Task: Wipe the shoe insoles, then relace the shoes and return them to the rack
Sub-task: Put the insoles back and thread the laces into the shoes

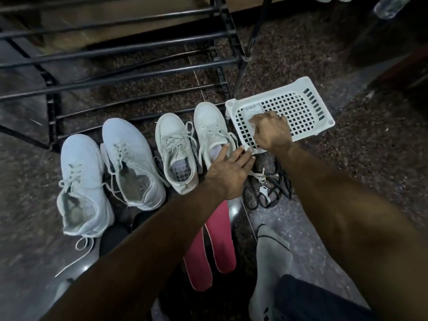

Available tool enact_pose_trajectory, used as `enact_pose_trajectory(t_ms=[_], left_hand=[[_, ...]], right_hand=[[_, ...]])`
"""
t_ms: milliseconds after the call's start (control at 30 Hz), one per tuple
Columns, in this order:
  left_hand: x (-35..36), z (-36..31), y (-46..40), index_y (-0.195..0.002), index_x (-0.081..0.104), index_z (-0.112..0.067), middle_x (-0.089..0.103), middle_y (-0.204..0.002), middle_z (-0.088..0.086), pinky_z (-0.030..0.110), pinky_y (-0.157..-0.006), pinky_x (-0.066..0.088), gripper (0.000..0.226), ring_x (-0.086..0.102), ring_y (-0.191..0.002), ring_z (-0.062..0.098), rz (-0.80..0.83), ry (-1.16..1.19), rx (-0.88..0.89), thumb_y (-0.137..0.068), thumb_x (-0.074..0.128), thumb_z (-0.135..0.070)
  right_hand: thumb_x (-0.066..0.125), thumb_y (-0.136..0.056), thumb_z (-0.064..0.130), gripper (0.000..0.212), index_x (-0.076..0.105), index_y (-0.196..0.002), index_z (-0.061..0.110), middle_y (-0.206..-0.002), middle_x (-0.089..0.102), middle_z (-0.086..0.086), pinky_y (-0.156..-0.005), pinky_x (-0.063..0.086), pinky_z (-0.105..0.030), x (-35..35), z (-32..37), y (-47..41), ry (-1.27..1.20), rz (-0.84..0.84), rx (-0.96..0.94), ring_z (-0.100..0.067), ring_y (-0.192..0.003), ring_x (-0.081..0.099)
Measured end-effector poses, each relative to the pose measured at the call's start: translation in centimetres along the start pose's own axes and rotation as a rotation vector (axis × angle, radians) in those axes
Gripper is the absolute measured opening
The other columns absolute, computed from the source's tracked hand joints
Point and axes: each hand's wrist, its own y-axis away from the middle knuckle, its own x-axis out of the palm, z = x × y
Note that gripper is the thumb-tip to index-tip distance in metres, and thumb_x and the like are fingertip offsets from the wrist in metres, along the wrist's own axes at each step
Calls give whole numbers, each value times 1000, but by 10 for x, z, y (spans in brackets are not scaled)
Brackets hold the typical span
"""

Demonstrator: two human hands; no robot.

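Several white laced shoes stand in a row on the floor before the black rack (139, 72). My left hand (228, 172) lies flat with straight fingers over the heel of the rightmost shoe (209, 126), fingertips touching the near corner of a white perforated basket (298, 110). My right hand (269, 130) reaches into that basket with curled fingers on a small clear packet (252, 111); how firmly it holds the packet is hidden. Two pink insoles (217, 242) lie on the floor under my left forearm. The neighbouring shoe (178, 149) shows a patterned insole inside.
Black laces (275, 188) and a small key (264, 189) lie in a tangle beside the basket. My grey-socked foot (271, 258) rests at the lower right. A dark shoe (115, 237) lies partly hidden under my left arm. A clear bottle (391, 5) stands at the top right.
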Motion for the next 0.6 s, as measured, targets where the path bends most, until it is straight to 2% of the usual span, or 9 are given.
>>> enact_pose_trajectory(t_ms=[100, 167, 233, 300, 400, 500, 600], left_hand=[[8, 3, 30, -153, 23, -17, 13, -162, 6, 48, -119, 0, 66, 8, -150, 25, -124, 144, 7, -93, 46, -31], [21, 6, 61, -143, 45, -19, 37, -152, 7, 43, -116, 17, 56, 28, -144, 25, -303, 278, -12, -88, 46, -28], [40, 9, 97, -121, 64, -20, 58, -130, 5, 39, -103, 38, 47, 52, -125, 26, -479, 422, -79, -79, 44, -25], [65, 13, 135, -108, 70, -18, 64, -116, 3, 38, -87, 50, 40, 61, -107, 26, -535, 515, -212, -77, 45, -23], [98, 17, 191, -99, 73, -19, 68, -106, 1, 39, -78, 54, 34, 64, -93, 27, -587, 672, -531, -78, 47, -26], [133, 14, 242, -92, 73, -17, 68, -99, 8, 39, -77, 53, 32, 64, -90, 33, -612, 854, -999, -77, 48, -29], [153, 9, 277, -106, 69, -16, 63, -113, 17, 44, -87, 48, 30, 61, -104, 38, -432, 1048, -1501, -82, 55, -26]], right_hand=[[51, -85, 21, 45, 59, -129, 16, -138, 53, -8, -100, 39, -42, -9, 7, 16, -98, -148, 5, -29, -125, 44], [54, -85, 17, 38, 64, -121, 12, -129, 56, -14, -98, 41, -42, -9, 20, 35, -246, -278, 143, -33, -120, 49], [54, -86, 15, 32, 68, -115, 12, -121, 60, -16, -95, 43, -41, -1, 37, 59, -402, -357, 369, -36, -114, 54], [54, -86, 15, 26, 72, -106, 13, -114, 65, -18, -89, 47, -39, 13, 61, 89, -566, -384, 536, -38, -106, 60], [55, -85, 16, 20, 72, -95, 16, -106, 68, -18, -79, 49, -38, 37, 106, 142, -665, -341, 615, -39, -96, 64], [55, -89, 16, 18, 72, -96, 15, -101, 68, -22, -74, 47, -37, 63, 156, 197, -632, -123, 562, -40, -93, 64], [54, -90, 16, 19, 72, -98, 15, -98, 68, -15, -74, 45, -34, 91, 201, 242, -555, 99, 335, -36, -93, 63]])
